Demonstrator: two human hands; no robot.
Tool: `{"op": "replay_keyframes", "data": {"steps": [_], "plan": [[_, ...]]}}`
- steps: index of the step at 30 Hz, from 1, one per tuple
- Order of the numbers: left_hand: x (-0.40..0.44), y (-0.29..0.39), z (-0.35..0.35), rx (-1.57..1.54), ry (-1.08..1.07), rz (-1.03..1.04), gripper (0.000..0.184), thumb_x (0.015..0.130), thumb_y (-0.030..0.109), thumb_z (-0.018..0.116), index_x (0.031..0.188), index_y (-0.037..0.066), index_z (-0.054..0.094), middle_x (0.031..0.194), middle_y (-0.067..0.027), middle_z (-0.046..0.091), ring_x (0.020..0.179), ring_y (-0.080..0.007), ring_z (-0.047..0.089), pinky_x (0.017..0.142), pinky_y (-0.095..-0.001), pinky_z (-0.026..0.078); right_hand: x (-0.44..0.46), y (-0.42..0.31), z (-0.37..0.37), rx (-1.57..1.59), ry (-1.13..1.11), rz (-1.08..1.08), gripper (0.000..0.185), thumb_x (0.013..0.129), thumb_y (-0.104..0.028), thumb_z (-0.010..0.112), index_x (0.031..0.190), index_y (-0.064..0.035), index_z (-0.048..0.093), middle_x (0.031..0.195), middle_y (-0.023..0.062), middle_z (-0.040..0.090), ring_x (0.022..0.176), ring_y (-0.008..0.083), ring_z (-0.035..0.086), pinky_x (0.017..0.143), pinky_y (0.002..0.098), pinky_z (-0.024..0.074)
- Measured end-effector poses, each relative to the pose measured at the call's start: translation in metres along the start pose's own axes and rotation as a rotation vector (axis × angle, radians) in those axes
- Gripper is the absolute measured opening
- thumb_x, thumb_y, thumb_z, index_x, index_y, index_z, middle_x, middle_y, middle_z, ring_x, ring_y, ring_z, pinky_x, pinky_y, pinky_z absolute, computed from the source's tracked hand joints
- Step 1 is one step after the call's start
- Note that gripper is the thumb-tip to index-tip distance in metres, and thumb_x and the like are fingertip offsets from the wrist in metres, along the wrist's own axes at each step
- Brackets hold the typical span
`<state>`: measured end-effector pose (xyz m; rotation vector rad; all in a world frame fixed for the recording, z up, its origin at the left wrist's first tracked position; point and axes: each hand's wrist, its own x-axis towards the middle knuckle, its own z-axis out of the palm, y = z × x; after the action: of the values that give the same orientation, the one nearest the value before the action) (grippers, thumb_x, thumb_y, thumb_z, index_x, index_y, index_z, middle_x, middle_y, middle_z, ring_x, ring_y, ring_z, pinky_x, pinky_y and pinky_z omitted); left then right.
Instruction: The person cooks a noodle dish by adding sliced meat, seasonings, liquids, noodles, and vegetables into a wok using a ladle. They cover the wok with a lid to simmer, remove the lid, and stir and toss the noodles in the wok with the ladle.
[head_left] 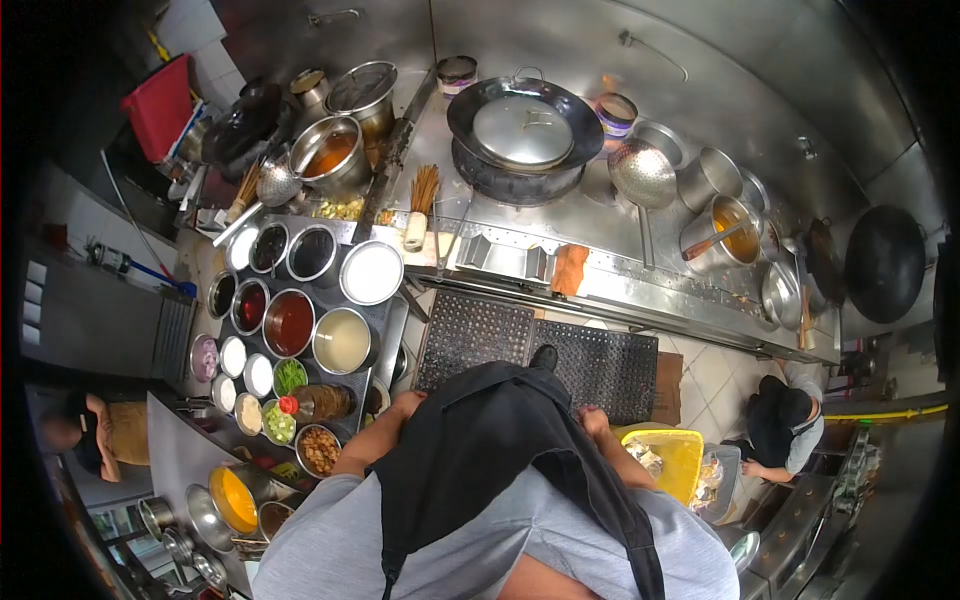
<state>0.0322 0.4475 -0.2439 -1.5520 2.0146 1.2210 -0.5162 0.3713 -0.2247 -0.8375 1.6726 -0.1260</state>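
Both my hands hang low at the sides of my black apron (500, 410). My left hand (408, 403) is beside the apron's left edge, near the tray of sauces and a bottle with a red cap (325, 402); its fingers are too small to make out. On the other side, my right hand (593, 420) is by the apron's right edge, close to a yellow bin (680, 455), its fingers curled and what they hold, if anything, hidden. Ahead, a large wok (465, 115) with a metal lid (522, 130) sits on the burner.
Several bowls of sauce, such as a red one (289, 322), stand at the left. A perforated ladle (642, 172) and a pot of orange liquid (735, 235) are on the steel stove. Rubber mats (475, 340) cover the floor. One person (790, 415) is at the right, another (95, 435) at the left.
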Motion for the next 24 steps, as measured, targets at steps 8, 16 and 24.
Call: {"op": "replay_keyframes", "data": {"steps": [8, 16, 24], "plan": [[0.004, -0.004, 0.011, -0.444, 0.113, -0.196, 0.054, 0.084, 0.05, 0.053, 0.119, 0.011, 0.068, 0.126, -0.0163, 0.065, 0.115, -0.034, 0.062, 0.096, -0.0405, 0.049, -0.024, -0.033, 0.009, 0.157, 0.052, 0.034, 0.022, 0.093, -0.028, 0.06, 0.102, -0.0086, 0.066, 0.075, 0.0052, 0.066, 0.048, 0.0143, 0.052, 0.041, 0.0315, 0.0397], [0.032, -0.045, 0.057, -0.236, 0.143, -0.025, 0.052, 0.084, 0.05, 0.055, 0.115, 0.011, 0.068, 0.118, -0.0114, 0.068, 0.11, -0.0267, 0.064, 0.096, -0.035, 0.049, 0.01, 0.0, 0.007, 0.043, 0.005, -0.018, 0.031, 0.094, -0.024, 0.061, 0.114, -0.0008, 0.064, 0.09, 0.0142, 0.071, 0.069, 0.023, 0.069, 0.06, 0.0357, 0.0573], [0.027, -0.043, 0.052, -0.088, 0.18, 0.07, 0.051, 0.083, 0.057, 0.058, 0.111, 0.016, 0.069, 0.112, -0.0042, 0.07, 0.105, -0.02, 0.064, 0.097, -0.0302, 0.048, 0.004, -0.004, 0.012, -0.014, 0.06, -0.032, 0.025, 0.091, -0.026, 0.061, 0.106, -0.0072, 0.068, 0.08, 0.0051, 0.066, 0.062, 0.0164, 0.059, 0.055, 0.0315, 0.0462]]}}
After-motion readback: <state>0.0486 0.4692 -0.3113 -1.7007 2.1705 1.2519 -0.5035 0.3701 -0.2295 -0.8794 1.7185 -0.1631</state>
